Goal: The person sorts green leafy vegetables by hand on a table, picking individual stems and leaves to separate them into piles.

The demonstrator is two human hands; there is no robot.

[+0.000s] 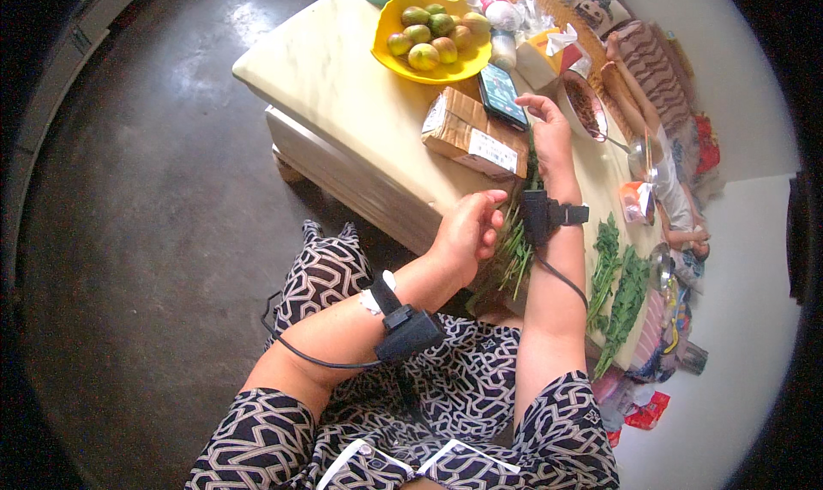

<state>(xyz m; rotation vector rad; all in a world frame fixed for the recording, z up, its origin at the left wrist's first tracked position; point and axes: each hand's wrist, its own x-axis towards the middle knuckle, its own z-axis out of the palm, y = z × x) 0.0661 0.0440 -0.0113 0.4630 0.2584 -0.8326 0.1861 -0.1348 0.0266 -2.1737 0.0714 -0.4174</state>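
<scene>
My left hand [468,233] is beside the table's near edge with its fingers loosely curled; whether it holds anything is hard to see. Just beyond its fingers lie green leafy stems [516,249], partly hidden by my right wrist. My right hand [546,127] is over the table, its index finger at the lower end of a smartphone [501,94] with a lit screen. The phone leans on a taped cardboard box [472,130] bearing a printed label. Two more bunches of leafy greens, one here [629,297], lie on the table [334,85] right of my right forearm.
A yellow bowl [386,62] of round green-brown fruit stands past the box. Near it are a jar [503,49], a tissue box [537,59] and a bowl of dark red food [582,104] with a spoon. Another person [672,175] lies beyond the table. Cables run from both my wrist devices.
</scene>
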